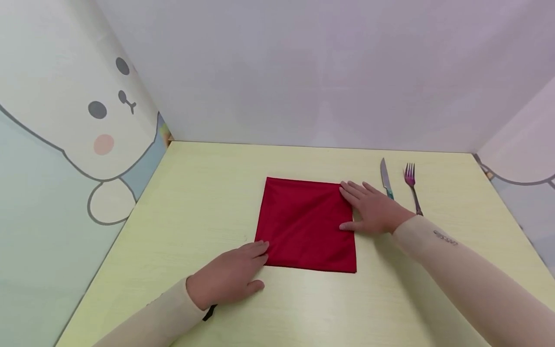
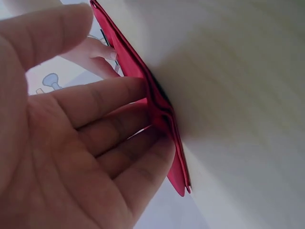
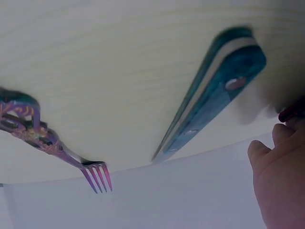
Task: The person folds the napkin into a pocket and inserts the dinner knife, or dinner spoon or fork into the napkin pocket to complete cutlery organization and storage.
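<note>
A red cloth napkin (image 1: pixel 308 224), folded into a layered square, lies flat on the pale wooden table. At its near left corner my left hand (image 1: pixel 231 274) touches it, fingers extended over the edge. The left wrist view shows those fingertips against the folded layers (image 2: pixel 152 98). My right hand (image 1: pixel 375 209) rests on the far right corner and right edge, with its fingers straight and the thumb spread. Just beyond that hand lies a knife (image 1: pixel 385 176) with a teal handle (image 3: pixel 212 90), touched by neither hand.
To the right of the knife lies a fork (image 1: pixel 412 183) with purplish tines and an ornate handle (image 3: pixel 28 126). Pale walls stand behind the table (image 1: pixel 208 193) and at both sides; the left one carries a cartoon bear print (image 1: pixel 104 130).
</note>
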`<state>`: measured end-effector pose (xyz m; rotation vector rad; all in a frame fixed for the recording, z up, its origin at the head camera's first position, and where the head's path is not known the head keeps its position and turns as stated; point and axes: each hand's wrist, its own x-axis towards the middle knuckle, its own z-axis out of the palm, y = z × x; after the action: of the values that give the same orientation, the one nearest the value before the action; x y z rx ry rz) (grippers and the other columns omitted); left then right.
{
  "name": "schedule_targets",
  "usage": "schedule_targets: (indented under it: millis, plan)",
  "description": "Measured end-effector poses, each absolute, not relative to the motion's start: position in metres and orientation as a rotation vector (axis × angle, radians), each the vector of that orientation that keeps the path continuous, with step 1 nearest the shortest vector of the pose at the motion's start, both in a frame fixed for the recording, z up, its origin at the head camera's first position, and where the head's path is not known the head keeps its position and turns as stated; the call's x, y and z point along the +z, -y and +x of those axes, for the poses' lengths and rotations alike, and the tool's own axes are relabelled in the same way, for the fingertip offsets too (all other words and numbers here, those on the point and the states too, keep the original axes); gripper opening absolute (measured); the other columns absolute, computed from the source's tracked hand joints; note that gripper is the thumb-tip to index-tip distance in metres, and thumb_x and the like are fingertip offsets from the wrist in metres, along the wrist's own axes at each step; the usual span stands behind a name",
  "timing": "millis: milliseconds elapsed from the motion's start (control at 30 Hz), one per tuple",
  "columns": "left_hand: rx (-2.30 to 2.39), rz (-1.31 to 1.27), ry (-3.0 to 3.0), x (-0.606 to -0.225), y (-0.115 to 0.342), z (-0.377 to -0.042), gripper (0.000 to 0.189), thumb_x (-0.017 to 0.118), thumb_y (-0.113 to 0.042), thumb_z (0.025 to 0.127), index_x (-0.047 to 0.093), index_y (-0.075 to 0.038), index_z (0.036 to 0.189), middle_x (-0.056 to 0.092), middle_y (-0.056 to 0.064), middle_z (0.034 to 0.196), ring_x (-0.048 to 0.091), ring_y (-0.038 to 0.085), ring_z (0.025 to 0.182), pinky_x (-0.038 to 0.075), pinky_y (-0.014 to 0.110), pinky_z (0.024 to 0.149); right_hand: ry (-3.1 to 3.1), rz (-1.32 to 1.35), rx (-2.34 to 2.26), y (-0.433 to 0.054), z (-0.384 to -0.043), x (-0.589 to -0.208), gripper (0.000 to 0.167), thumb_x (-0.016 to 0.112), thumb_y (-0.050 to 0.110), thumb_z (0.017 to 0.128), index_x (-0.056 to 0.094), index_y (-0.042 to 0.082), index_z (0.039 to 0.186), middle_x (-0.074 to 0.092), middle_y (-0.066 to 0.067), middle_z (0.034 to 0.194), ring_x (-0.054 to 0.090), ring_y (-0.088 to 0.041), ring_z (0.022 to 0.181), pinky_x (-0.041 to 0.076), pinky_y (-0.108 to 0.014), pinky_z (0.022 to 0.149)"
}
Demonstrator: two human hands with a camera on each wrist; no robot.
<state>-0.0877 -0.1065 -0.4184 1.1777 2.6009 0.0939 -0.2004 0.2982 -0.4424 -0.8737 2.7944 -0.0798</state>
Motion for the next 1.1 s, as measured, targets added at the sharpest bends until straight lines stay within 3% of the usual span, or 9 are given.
schedule_targets:
  millis: [233, 533, 900, 1100]
  plan:
    - [0.084, 1.224, -2.625, -0.416, 0.103, -0.084, 0.051, 0.071, -0.034, 0.097, 0.064, -0.002, 0.137, 0.055, 0.012, 0.148, 0.048, 0.028, 0.14, 0.043, 0.037, 0.112, -2.796, -0.918, -0.097, -0.299, -0.206, -0.436, 0.11, 0.058, 0.079, 0.087, 0.03, 0.002, 0.161, 0.024, -0.015, 0.169, 0.018, -0.037, 0.155, 0.012, -0.056, 0.124]
    - [0.112, 1.241, -2.657, -0.419, 0.101, -0.084, 0.047, 0.071, -0.034, 0.096, 0.068, -0.002, 0.13, 0.058, 0.01, 0.142, 0.052, 0.026, 0.132, 0.046, 0.035, 0.108, -2.774, -0.866, -0.157, -0.293, -0.194, -0.436, 0.097, 0.061, 0.065, 0.095, 0.027, 0.004, 0.163, 0.021, -0.015, 0.169, 0.016, -0.035, 0.156, 0.014, -0.054, 0.124]
    - [0.07, 1.213, -2.649, -0.421, 0.101, -0.083, 0.051, 0.069, -0.038, 0.097, 0.067, -0.002, 0.134, 0.055, 0.012, 0.149, 0.049, 0.029, 0.138, 0.041, 0.037, 0.114, -2.697, -0.752, -0.239, -0.266, -0.159, -0.426, 0.1, 0.075, 0.056, 0.088, 0.033, 0.002, 0.16, 0.025, -0.018, 0.167, 0.022, -0.041, 0.153, 0.024, -0.056, 0.121]
    - [0.054, 1.247, -2.661, -0.423, 0.101, -0.085, 0.05, 0.068, -0.038, 0.098, 0.068, -0.003, 0.133, 0.057, 0.011, 0.148, 0.049, 0.028, 0.136, 0.041, 0.036, 0.113, -2.728, -0.65, -0.266, -0.267, -0.164, -0.43, 0.099, 0.072, 0.057, 0.091, 0.03, 0.001, 0.161, 0.022, -0.02, 0.168, 0.02, -0.045, 0.152, 0.027, -0.057, 0.119]
